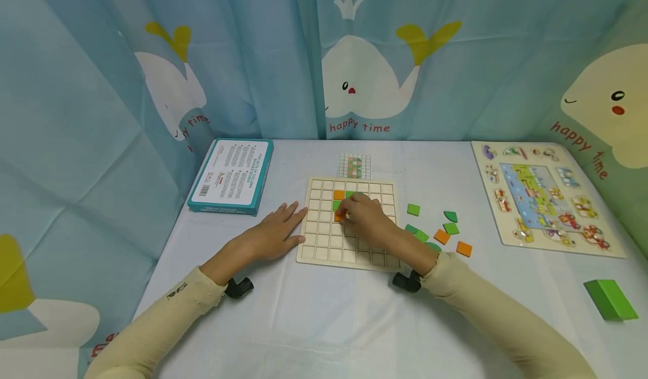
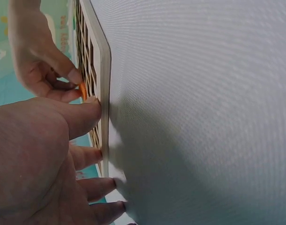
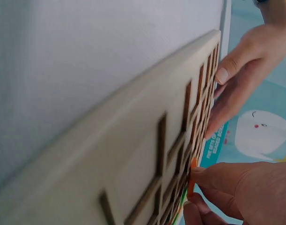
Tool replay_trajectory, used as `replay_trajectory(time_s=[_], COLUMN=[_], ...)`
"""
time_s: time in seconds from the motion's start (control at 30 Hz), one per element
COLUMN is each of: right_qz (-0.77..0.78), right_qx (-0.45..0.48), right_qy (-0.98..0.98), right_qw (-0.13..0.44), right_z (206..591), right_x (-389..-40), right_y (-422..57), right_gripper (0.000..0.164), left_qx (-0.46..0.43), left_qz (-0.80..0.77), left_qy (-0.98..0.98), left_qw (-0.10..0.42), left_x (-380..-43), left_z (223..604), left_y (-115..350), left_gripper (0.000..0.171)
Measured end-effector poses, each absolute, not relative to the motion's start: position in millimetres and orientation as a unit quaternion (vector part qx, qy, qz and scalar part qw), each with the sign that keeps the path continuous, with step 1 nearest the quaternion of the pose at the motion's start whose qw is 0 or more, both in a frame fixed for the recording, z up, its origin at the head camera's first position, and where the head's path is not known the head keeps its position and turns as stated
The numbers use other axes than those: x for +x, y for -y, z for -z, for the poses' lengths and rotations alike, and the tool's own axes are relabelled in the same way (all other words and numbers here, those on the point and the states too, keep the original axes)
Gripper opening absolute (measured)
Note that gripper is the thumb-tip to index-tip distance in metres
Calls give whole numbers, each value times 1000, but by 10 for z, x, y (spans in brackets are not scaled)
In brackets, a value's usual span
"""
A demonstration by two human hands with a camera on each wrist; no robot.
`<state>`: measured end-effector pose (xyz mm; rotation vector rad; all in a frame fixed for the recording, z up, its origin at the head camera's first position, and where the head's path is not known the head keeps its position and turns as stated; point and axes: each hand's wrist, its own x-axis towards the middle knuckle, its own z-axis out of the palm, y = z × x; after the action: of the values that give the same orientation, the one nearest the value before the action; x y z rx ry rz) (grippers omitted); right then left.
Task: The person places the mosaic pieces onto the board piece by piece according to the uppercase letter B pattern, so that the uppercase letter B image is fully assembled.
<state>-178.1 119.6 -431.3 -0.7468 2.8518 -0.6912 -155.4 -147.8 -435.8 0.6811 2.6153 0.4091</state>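
Note:
A wooden grid board (image 1: 322, 239) lies in the middle of the table. My left hand (image 1: 273, 234), fingers spread, rests along its left edge, the thumb and fingertips at the rim in the left wrist view. Over the upper middle cells, my right hand (image 1: 368, 217) pinches an orange tile (image 3: 193, 176) between thumb and fingers, low at the grid. An orange square (image 1: 339, 194) and a green tile (image 1: 350, 194) sit in cells just above, with another green one (image 1: 336, 205) at the left. The right hand hides several cells.
Behind the board lies a small printed pattern card (image 1: 349, 167). Several loose green and orange tiles (image 1: 464, 249) are scattered to its right. A teal box (image 1: 230, 172) is at the back left, a picture puzzle board (image 1: 549, 199) and green block (image 1: 610, 300) at the right.

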Motion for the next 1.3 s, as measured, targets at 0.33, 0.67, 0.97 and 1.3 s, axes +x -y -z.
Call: replay_trajectory(time_s=[0.33,0.67,0.97,1.3], right_qz=[209,251,292,267], right_qx=[-269,-292,-199,-89], right_qy=[-940,-923,-935,-957], right_qw=[18,24,43,75], right_z=[4343,4297,4211,4280], right_x=[-1756,-1742,-1718,-1713], right_y=[-1157,-1486,-2158,-2583], right_gripper=[16,20,32,41], left_qx=[240,240,245,248], left_qz=[-146,-145,-152,-150], left_qy=[-938,-939,-936,-937], left_qw=[203,201,200,194], left_x=[-1563,-1551,-1535,-1538], left_z=[4370,4362,4359,4366], left_y=[1483,1480,1487,1481], left_gripper=[73,73,72,72])
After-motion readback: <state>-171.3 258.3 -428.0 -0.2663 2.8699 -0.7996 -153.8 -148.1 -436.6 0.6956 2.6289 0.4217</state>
